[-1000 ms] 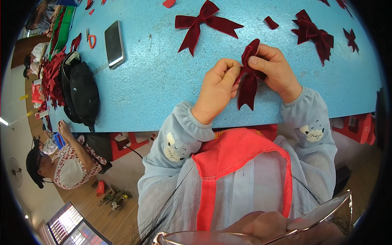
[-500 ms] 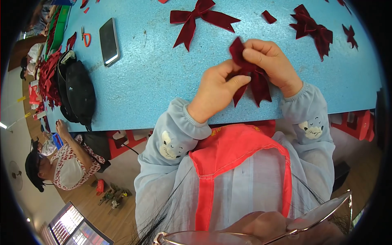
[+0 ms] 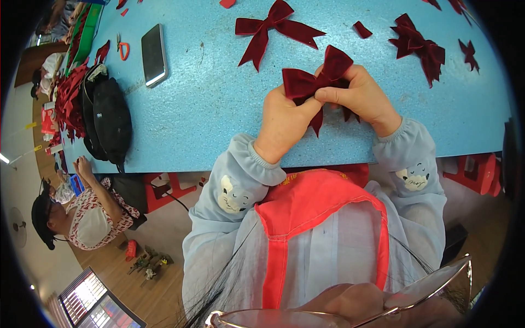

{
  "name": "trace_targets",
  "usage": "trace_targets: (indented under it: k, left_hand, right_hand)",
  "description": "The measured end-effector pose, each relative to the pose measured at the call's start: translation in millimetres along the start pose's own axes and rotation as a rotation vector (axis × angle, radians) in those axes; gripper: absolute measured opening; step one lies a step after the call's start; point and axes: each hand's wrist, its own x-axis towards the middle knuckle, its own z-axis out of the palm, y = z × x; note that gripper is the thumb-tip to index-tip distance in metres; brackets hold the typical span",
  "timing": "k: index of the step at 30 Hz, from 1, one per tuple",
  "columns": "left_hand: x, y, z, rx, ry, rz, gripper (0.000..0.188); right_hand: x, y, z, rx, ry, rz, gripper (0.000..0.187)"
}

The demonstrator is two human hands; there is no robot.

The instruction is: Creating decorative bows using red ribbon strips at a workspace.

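Observation:
Between my hands, just above the near part of the blue table (image 3: 208, 126), is a dark red velvet bow (image 3: 301, 84). My left hand (image 3: 283, 121) grips its left side, thumb pointing in toward the middle. With thumb and bent fingers, my right hand (image 3: 367, 101) pinches it close to the centre. Both loops stand up and outward, and the tails hang below, partly covered by my fingers. Beyond my hands lies another dark red bow (image 3: 269, 23) with long tails. A layered bow (image 3: 418, 48) and a small bow (image 3: 468, 55) rest to the right.
A short ribbon piece (image 3: 362, 29) lies beyond my right hand. Leftward are a phone (image 3: 155, 56), orange-handled scissors (image 3: 123, 51), a black bag (image 3: 111, 117) and a heap of red ribbon pieces (image 3: 70, 104). Another person (image 3: 90, 213) sits at the left, near a red stool (image 3: 170, 188).
The bow in my hands has been turned, so its two loops now spread upward. My right hand has moved slightly lower, its thumb now at the bow's middle. The view has shifted a little.

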Motion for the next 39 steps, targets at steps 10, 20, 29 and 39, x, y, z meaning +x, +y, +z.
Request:
trace_targets:
  k: [10, 20, 29, 39]
  left_hand:
    - [-1.5, -11.2, 16.2, 0.121, -0.108, 0.113, 0.021]
    - [8.0, 9.1, -3.3, -0.039, -0.166, -0.003, 0.022]
    - [11.6, 0.4, -10.3, -0.167, -0.242, -0.039, 0.02]
    - [13.5, -3.3, -15.6, -0.102, -0.272, -0.02, 0.019]
  right_hand:
    - [5.9, 22.5, -4.3, 0.311, 0.194, -0.08, 0.019]
    - [2.4, 9.0, 6.5, 0.349, 0.134, -0.111, 0.028]
    - [-0.6, 1.1, -7.3, 0.201, -0.041, 0.109, 0.037]
    - [7.8, 16.2, 1.7, 0.418, 0.054, -0.132, 0.034]
